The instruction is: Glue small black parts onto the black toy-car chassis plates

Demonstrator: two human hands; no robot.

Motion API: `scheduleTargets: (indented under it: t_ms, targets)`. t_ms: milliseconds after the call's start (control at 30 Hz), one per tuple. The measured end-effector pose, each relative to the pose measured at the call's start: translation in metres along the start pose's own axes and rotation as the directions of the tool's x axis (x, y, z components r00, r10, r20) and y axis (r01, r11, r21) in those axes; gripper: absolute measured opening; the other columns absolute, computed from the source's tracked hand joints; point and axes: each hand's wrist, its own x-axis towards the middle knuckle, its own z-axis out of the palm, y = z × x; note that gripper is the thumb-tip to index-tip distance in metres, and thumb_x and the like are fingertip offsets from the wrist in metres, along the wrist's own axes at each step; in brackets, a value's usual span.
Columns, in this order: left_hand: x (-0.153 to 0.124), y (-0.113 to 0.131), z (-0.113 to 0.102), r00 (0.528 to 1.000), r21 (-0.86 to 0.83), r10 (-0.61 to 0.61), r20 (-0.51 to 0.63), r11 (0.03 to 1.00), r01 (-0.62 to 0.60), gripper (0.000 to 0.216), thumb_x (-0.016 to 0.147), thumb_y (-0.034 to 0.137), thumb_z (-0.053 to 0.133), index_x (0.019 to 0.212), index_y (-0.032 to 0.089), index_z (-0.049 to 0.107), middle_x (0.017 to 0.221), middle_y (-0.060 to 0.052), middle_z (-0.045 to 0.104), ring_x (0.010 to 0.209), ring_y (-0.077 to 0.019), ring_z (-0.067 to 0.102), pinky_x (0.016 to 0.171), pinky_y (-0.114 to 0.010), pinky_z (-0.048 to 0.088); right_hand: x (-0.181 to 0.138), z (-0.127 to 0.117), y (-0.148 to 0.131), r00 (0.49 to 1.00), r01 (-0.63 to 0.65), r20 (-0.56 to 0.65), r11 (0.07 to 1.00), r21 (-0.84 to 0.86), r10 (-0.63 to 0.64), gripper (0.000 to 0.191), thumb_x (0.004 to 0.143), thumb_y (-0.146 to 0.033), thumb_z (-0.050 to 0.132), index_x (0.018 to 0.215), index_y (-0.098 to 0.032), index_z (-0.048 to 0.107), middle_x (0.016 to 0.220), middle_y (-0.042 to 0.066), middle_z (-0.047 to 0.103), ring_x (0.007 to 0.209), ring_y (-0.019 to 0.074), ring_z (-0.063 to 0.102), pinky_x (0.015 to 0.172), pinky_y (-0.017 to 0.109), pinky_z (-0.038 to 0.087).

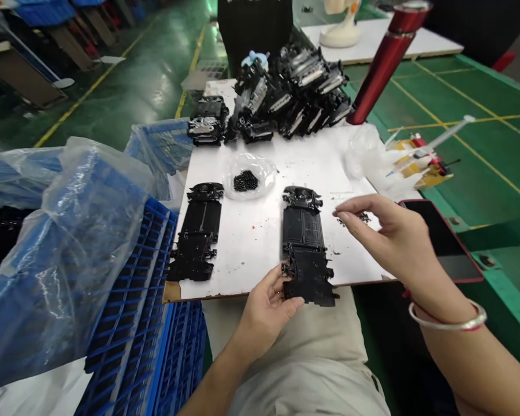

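Observation:
My left hand (262,315) grips the near end of a black plastic toy-car-like chassis (304,231), thumb on top and fingers at its left side. The chassis lies lengthwise on a white board (255,260), its near end jutting past the front edge. To its right hovers my right hand (392,234), thumb and forefinger pinched; whatever is between the tips is too small to make out. Small dark parts (364,218) lie partly hidden behind those fingers. A second black chassis (199,231) rests at the left. Tiny black pieces, perhaps screws (245,181), fill a clear plastic bag (266,171).
Stacked black assemblies (294,86) cover the board's back. Beyond them at right leans a red cylinder (385,63). A phone (442,240), plastic bags and white-nozzled tubes (416,156) sit at right. Blue crates (130,289), partly covered with plastic film, flank the left.

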Motion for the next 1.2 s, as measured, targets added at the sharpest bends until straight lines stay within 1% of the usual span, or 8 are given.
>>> scheduleTargets:
  t_ms: [100, 233, 333, 500, 667, 767, 867, 1200]
  targets:
    - [0.002, 0.007, -0.004, 1.000, -0.047, 0.015, 0.004, 0.999, -0.015, 0.057, 0.080, 0.029, 0.070, 0.134, 0.018, 0.052, 0.125, -0.009, 0.065, 0.110, -0.0221, 0.062, 0.099, -0.033, 0.047, 0.055, 0.028, -0.011, 0.973, 0.138, 0.191, 0.989, -0.043, -0.128, 0.009, 0.086, -0.024, 0.059, 0.091, -0.024, 0.067, 0.084, 0.001, 0.070, 0.082, 0.0194, 0.063, 0.075, 0.032, 0.050]
    - [0.005, 0.017, -0.006, 1.000, -0.100, 0.030, 0.006, 0.995, -0.029, 0.055, 0.078, 0.028, 0.071, 0.129, 0.014, 0.056, 0.119, -0.010, 0.067, 0.110, -0.0246, 0.061, 0.098, -0.035, 0.045, 0.113, 0.080, -0.025, 0.851, 0.332, 0.491, 0.915, -0.228, -0.186, 0.016, 0.088, -0.014, 0.052, 0.093, -0.018, 0.067, 0.090, 0.005, 0.071, 0.090, 0.0209, 0.060, 0.082, 0.032, 0.046]
    - [0.006, 0.020, -0.006, 0.998, -0.166, 0.068, 0.005, 0.984, -0.067, 0.057, 0.075, 0.028, 0.073, 0.128, 0.013, 0.057, 0.116, -0.011, 0.068, 0.111, -0.0261, 0.060, 0.099, -0.036, 0.044, 0.136, 0.115, -0.031, 0.803, 0.394, 0.573, 0.869, -0.300, -0.166, 0.016, 0.089, -0.013, 0.053, 0.092, -0.015, 0.068, 0.091, 0.009, 0.071, 0.090, 0.0220, 0.061, 0.081, 0.032, 0.045]
    - [0.011, 0.014, -0.009, 0.998, -0.243, 0.067, 0.019, 0.968, -0.060, 0.061, 0.071, 0.034, 0.076, 0.127, 0.016, 0.059, 0.115, -0.011, 0.068, 0.101, -0.0251, 0.063, 0.082, -0.032, 0.051, 0.148, 0.151, -0.031, 0.796, 0.388, 0.602, 0.822, -0.418, -0.070, 0.015, 0.090, -0.026, 0.059, 0.088, -0.013, 0.066, 0.085, 0.007, 0.068, 0.081, 0.0182, 0.063, 0.077, 0.034, 0.050]
    - [0.017, 0.010, -0.013, 0.993, -0.266, 0.087, 0.084, 0.962, -0.062, 0.060, 0.067, 0.038, 0.078, 0.120, 0.014, 0.064, 0.105, -0.011, 0.069, 0.086, -0.0203, 0.062, 0.073, -0.028, 0.051, 0.149, 0.157, -0.031, 0.798, 0.368, 0.603, 0.808, -0.461, -0.019, 0.020, 0.094, -0.031, 0.056, 0.094, -0.013, 0.064, 0.090, 0.004, 0.066, 0.083, 0.0149, 0.063, 0.079, 0.035, 0.053]
    - [0.018, 0.010, -0.014, 0.996, -0.259, 0.071, 0.059, 0.964, -0.053, 0.057, 0.065, 0.038, 0.080, 0.115, 0.014, 0.067, 0.100, -0.010, 0.069, 0.083, -0.0190, 0.061, 0.071, -0.027, 0.051, 0.151, 0.153, -0.033, 0.791, 0.349, 0.612, 0.826, -0.442, -0.006, 0.019, 0.094, -0.031, 0.056, 0.093, -0.014, 0.064, 0.089, 0.003, 0.066, 0.083, 0.0148, 0.063, 0.078, 0.035, 0.054]
    - [0.017, 0.011, -0.014, 0.998, -0.268, 0.046, 0.044, 0.963, -0.032, 0.062, 0.063, 0.037, 0.080, 0.119, 0.015, 0.065, 0.103, -0.011, 0.069, 0.085, -0.0206, 0.062, 0.073, -0.029, 0.052, 0.154, 0.147, -0.035, 0.793, 0.316, 0.609, 0.855, -0.411, 0.000, 0.018, 0.093, -0.029, 0.056, 0.091, -0.014, 0.064, 0.089, 0.003, 0.066, 0.084, 0.0149, 0.063, 0.079, 0.034, 0.053]
    - [0.017, 0.023, -0.012, 0.997, -0.211, 0.054, 0.050, 0.976, -0.042, 0.052, 0.063, 0.022, 0.068, 0.115, 0.013, 0.067, 0.093, -0.008, 0.070, 0.077, -0.0165, 0.058, 0.071, -0.027, 0.049, 0.163, 0.145, -0.033, 0.844, 0.213, 0.531, 0.952, -0.218, -0.068, 0.007, 0.086, -0.018, 0.058, 0.082, -0.016, 0.063, 0.079, 0.002, 0.066, 0.072, 0.0146, 0.058, 0.064, 0.026, 0.040]
